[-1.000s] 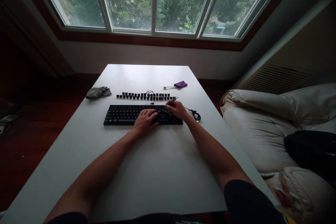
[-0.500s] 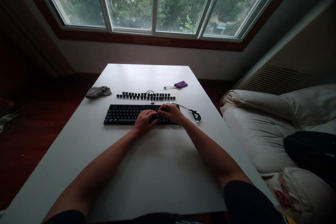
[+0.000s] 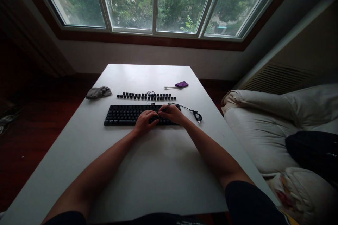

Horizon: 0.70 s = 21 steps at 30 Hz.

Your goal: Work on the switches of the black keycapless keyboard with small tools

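A black keyboard (image 3: 123,115) lies across the middle of the white table (image 3: 158,168). My left hand (image 3: 144,121) rests on its right half, fingers curled down onto the keys. My right hand (image 3: 172,113) is closed just beside it over the keyboard's right end, pinching a thin wire tool (image 3: 167,105) whose tip shows above the knuckles. The two hands almost touch. Behind the keyboard, a row of loose black keycaps (image 3: 146,96) is laid out in a line.
The keyboard's black cable (image 3: 194,114) trails off to the right. A purple cloth (image 3: 182,84) and a small brush (image 3: 170,87) lie at the back right, a grey rag (image 3: 98,92) at the back left. White cushions (image 3: 264,130) crowd the table's right side.
My right hand has drawn back from the keycap row onto the keyboard's right end, close to my left hand. My left hand has curled and shifted slightly nearer to me.
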Each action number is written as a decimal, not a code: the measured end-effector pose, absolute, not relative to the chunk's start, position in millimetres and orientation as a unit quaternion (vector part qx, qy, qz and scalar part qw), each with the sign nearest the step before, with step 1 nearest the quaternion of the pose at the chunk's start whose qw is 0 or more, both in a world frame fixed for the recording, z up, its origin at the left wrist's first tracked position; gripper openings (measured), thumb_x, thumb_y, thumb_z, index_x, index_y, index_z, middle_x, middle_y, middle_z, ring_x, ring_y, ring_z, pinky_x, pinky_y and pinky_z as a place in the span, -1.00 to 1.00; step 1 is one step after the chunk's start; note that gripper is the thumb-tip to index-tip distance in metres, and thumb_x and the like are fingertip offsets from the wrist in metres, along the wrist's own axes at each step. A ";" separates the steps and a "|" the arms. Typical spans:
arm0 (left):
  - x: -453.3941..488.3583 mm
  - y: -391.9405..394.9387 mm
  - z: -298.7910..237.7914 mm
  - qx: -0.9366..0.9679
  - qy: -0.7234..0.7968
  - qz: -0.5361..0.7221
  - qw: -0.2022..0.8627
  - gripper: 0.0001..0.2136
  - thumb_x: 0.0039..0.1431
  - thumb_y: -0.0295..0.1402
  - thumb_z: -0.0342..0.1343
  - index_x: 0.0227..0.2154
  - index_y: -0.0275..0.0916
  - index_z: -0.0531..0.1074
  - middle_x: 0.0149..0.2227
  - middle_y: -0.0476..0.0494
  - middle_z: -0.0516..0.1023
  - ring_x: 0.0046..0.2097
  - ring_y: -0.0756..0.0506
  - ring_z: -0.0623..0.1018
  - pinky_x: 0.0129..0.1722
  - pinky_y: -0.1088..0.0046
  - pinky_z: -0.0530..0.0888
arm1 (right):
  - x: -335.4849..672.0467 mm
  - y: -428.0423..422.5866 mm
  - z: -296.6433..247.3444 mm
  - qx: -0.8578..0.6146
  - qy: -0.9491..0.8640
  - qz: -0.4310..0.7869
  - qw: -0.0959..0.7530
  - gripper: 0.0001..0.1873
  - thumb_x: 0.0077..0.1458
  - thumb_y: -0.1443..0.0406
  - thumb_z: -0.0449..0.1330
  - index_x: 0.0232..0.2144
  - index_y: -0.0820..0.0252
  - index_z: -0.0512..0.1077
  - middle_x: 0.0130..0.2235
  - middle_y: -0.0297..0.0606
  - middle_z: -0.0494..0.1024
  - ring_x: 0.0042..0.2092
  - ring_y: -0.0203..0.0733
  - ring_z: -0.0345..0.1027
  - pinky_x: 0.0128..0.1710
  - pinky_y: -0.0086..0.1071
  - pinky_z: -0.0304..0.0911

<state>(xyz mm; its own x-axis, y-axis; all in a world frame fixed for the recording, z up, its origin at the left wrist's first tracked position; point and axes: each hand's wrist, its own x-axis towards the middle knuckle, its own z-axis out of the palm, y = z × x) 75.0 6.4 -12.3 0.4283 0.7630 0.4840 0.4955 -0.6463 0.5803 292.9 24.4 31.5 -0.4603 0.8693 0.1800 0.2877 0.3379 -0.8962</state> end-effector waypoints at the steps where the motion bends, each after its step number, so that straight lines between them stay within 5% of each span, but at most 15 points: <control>1: 74.8 6.6 -12.2 0.825 0.382 0.376 0.181 -0.81 0.23 -0.23 0.18 -0.13 -0.12 0.52 -0.08 -0.12 0.58 -0.02 -0.17 0.52 0.04 0.19 0.43 | 292.6 23.9 31.7 -0.391 -0.744 0.420 0.342 -0.62 0.09 0.00 0.27 -0.31 0.21 0.52 -0.50 -0.32 0.51 -0.45 -0.25 0.36 -0.44 -0.42 0.25; 12: 74.0 8.6 -11.5 0.813 0.397 0.382 0.188 -0.83 0.15 -0.24 0.26 -0.21 -0.13 0.53 -0.14 -0.12 0.59 -0.06 -0.17 0.52 -0.02 0.22 0.47 | 282.0 13.9 34.9 -0.406 -0.783 0.318 0.348 -0.61 0.14 -0.01 0.22 -0.28 0.18 0.59 -0.50 -0.32 0.51 -0.48 -0.30 0.25 -0.46 -0.44 0.15; 21: 70.6 10.5 -5.0 0.810 0.368 0.380 0.253 -0.83 0.19 -0.19 0.22 -0.31 -0.17 0.54 -0.20 -0.12 0.60 -0.13 -0.15 0.57 -0.07 0.27 0.48 | 282.0 14.0 32.4 -0.391 -0.756 0.381 0.361 -0.58 0.12 -0.03 0.22 -0.30 0.22 0.55 -0.53 -0.34 0.44 -0.50 -0.31 0.22 -0.49 -0.44 0.14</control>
